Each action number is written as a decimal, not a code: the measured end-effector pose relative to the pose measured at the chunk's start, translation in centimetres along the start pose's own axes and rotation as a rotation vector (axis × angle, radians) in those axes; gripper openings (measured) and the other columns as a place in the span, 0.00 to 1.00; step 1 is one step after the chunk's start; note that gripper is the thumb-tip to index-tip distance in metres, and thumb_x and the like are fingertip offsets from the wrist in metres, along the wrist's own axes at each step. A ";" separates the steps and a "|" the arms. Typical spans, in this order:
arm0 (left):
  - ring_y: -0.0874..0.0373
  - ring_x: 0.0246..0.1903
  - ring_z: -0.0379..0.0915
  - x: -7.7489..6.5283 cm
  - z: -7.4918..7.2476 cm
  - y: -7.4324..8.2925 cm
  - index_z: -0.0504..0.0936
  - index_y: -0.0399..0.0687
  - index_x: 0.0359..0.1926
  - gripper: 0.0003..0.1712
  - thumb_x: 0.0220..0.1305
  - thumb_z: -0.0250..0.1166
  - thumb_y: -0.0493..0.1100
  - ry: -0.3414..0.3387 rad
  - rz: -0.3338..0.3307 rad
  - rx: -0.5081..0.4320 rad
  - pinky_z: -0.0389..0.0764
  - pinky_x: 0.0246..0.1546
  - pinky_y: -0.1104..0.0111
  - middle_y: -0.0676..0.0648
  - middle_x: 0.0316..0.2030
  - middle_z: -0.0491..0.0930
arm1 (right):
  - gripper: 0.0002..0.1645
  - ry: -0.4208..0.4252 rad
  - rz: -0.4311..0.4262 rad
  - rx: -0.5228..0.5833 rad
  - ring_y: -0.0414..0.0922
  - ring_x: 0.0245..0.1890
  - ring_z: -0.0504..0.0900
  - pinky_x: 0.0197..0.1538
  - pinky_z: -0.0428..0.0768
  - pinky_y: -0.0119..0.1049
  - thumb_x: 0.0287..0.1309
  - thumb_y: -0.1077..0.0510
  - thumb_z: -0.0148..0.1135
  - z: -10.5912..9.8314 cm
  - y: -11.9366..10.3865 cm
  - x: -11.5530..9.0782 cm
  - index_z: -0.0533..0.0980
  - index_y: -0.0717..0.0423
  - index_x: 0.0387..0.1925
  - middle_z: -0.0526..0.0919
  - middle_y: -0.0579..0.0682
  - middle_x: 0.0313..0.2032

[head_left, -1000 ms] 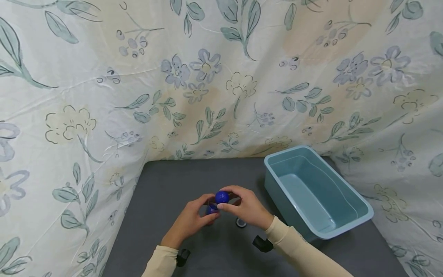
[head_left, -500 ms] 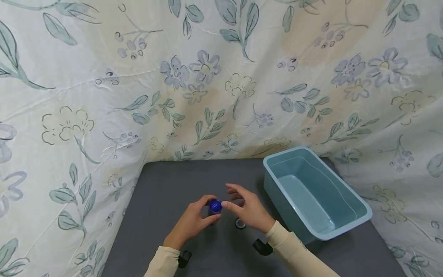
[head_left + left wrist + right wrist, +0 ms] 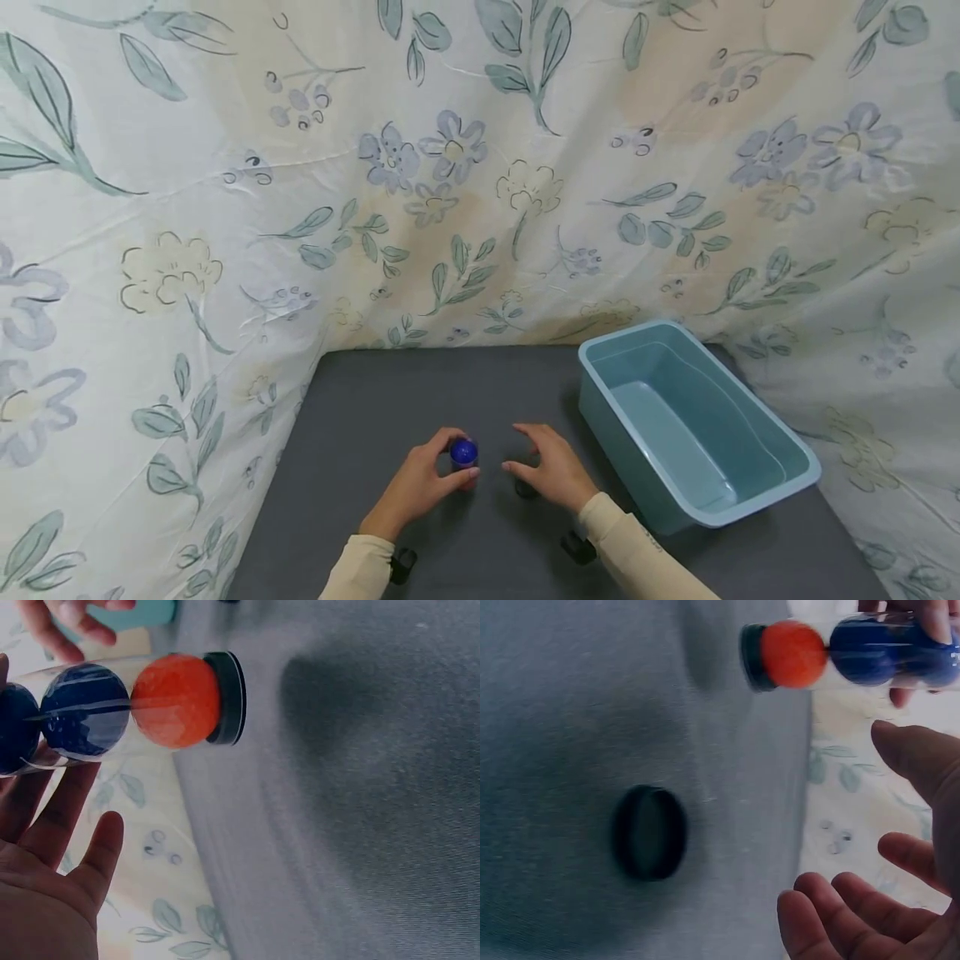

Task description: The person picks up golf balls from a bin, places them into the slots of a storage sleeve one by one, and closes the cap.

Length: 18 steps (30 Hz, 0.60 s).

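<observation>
My left hand point(image 3: 422, 481) grips a clear plastic tube point(image 3: 116, 660) upright over the table. Inside it, in the left wrist view, an orange ball point(image 3: 176, 701) sits against the black base cap point(image 3: 232, 697), with two blue balls point(image 3: 86, 712) stacked above. From overhead only the top blue ball point(image 3: 464, 452) shows plainly. My right hand point(image 3: 558, 471) hovers to the right of the tube, fingers spread and holding nothing. Just beneath it, a round black lid point(image 3: 650, 834) lies on the table, partly covered by the hand in the head view.
A deep blue-green plastic bin point(image 3: 626, 433) stands at the right of the dark grey table point(image 3: 390, 392); no objects show inside it. Floral cloth point(image 3: 450, 208) hangs behind and along both sides of the table.
My right hand has let go of a blue ball, now in the top of the tube, and moved right and down above the lid. My left hand still holds the tube.
</observation>
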<state>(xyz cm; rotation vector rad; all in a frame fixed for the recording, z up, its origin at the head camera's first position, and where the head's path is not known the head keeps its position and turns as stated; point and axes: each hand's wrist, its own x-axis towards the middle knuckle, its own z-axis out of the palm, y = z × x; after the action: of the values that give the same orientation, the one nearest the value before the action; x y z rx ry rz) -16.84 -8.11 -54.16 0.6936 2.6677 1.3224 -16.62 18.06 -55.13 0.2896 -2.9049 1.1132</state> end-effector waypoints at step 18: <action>0.50 0.58 0.82 -0.3 1.5 -2.2 0.75 0.64 0.60 0.27 0.64 0.73 0.59 -0.021 -0.103 -0.070 0.80 0.59 0.45 0.53 0.53 0.85 | 0.40 -0.134 0.081 -0.124 0.44 0.38 0.78 0.43 0.80 0.45 0.52 0.48 0.82 3.5 3.9 -0.3 0.78 0.56 0.64 0.78 0.54 0.48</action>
<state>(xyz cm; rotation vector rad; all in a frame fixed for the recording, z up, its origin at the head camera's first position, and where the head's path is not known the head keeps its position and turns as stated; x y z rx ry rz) -16.92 -8.27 -56.83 0.5506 2.5888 1.3663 -16.85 18.66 -60.34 0.2551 -3.1134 0.9528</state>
